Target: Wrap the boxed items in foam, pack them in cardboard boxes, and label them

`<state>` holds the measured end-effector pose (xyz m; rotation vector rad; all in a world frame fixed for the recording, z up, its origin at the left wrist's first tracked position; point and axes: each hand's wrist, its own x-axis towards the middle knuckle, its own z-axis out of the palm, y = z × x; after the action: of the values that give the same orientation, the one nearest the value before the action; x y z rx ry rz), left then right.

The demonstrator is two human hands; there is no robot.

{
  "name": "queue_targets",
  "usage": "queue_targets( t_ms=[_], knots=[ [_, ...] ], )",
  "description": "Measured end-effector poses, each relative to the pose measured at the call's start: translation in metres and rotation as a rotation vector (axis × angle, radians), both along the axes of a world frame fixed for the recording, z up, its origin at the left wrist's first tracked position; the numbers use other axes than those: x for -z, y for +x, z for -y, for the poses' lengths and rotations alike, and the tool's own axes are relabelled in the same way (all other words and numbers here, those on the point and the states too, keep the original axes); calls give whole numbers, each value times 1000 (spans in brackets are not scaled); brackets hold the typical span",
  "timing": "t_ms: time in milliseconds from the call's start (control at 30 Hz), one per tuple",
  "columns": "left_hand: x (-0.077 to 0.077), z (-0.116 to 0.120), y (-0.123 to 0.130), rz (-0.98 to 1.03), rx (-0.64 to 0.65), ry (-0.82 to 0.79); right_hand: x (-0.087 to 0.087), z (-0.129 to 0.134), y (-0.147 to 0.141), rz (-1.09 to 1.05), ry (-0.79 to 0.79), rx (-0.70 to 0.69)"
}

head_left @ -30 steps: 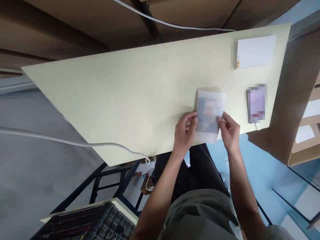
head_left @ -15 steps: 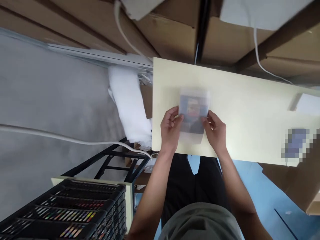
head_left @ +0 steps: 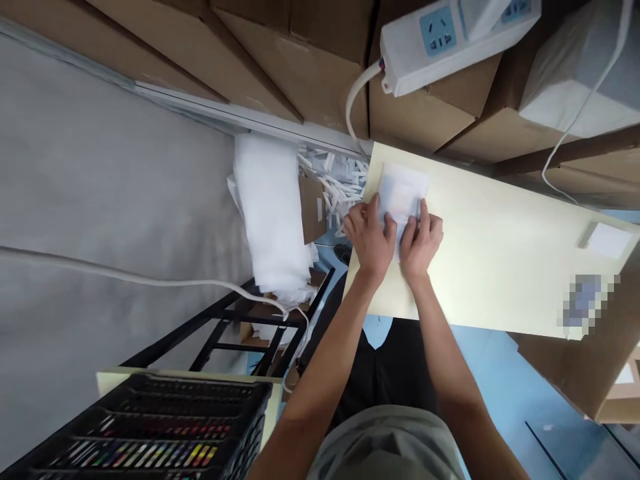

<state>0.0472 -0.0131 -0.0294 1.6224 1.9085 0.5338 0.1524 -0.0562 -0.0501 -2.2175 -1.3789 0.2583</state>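
A flat packet in whitish, translucent wrapping lies at the left end of the pale yellow tabletop. A faint bluish and reddish print shows through it. My left hand grips its left edge, with the index finger along the side and the thumb on the lower part. On the opposite edge, my right hand holds it in a similar way, thumb on top and index finger at the side. Both hands cover part of the packet's lower half.
A white power strip sits against stacked cardboard boxes behind the table. White foam sheets stand left, near scattered white strips. Lower left is a black crate of coloured items. A small white box lies at right.
The packet looks paler, its print fainter. My hands have shifted from its sides further over its lower half. The camera view has turned, and the table sits further right.
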Motion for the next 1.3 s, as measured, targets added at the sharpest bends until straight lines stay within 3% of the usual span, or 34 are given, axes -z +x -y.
queue_targets(
  t_ms=[200, 367, 500, 600, 667, 733, 833, 1000, 1167, 1300],
  knots=[
    [6, 6, 6, -120, 81, 29, 4, -3, 3, 16, -52, 0],
    [-5, 0, 11, -179, 138, -28, 0, -11, 15, -44, -182, -87],
    [-28, -13, 23, -192, 127, -114, -19, -27, 40, -105, -346, -278],
    [-56, -16, 32, -152, 80, -234, -44, -32, 59, -208, -434, -377],
    [-78, -3, 32, -84, 28, -214, -64, -23, 68, -279, -412, -407],
    [-98, 27, 24, 20, -9, -82, -81, -2, 70, -337, -333, -448],
    [-121, 100, 0, 174, -90, 122, -102, 45, 63, -421, -234, -601],
    [-144, 231, -46, 304, -467, 221, -134, 119, 36, -551, -267, -902],
    [-165, 322, -97, 344, -782, 353, -165, 156, 0, -603, -385, -1115],
    [-182, 390, -141, 341, -1022, 547, -189, 182, -45, -573, -437, -1283]
  ],
)
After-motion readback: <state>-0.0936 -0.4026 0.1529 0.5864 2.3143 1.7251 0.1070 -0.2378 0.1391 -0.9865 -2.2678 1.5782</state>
